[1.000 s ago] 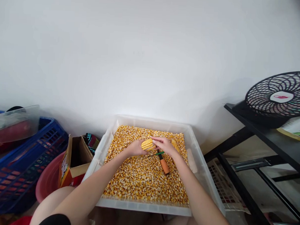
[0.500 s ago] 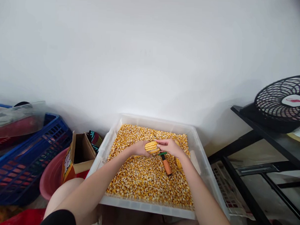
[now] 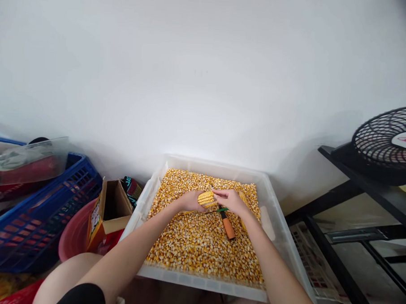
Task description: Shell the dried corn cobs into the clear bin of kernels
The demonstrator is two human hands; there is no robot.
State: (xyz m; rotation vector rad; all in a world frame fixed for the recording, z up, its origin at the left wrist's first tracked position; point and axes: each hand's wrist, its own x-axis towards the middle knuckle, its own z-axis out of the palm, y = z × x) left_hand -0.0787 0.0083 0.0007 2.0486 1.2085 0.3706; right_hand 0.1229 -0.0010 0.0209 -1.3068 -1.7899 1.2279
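My left hand (image 3: 191,201) is wrapped around an ear of corn (image 3: 206,198), yellow kernels facing up. The fingers of my right hand (image 3: 230,200) are pinched together against the ear's right end. Just below the hands, a tool with an orange-brown handle (image 3: 229,228) and a black collar lies on loose corn kernels (image 3: 199,246). A thin green piece (image 3: 222,209) crosses its upper end, partly under my right hand; its kind is unclear. More ears of corn (image 3: 244,199) lie behind my right wrist, mostly hidden. Everything is inside a translucent plastic bin (image 3: 200,278).
To the left stand an open cardboard box (image 3: 115,206), a pink basin (image 3: 73,236) and a blue plastic basket (image 3: 41,221) with bagged items. At right a black metal rack (image 3: 333,252) carries a black fan (image 3: 390,137). A white wall (image 3: 206,80) rises behind the bin.
The view has shifted slightly, so the scene sits a little further right. Both hands stay at the ear of corn, with only small finger movement.
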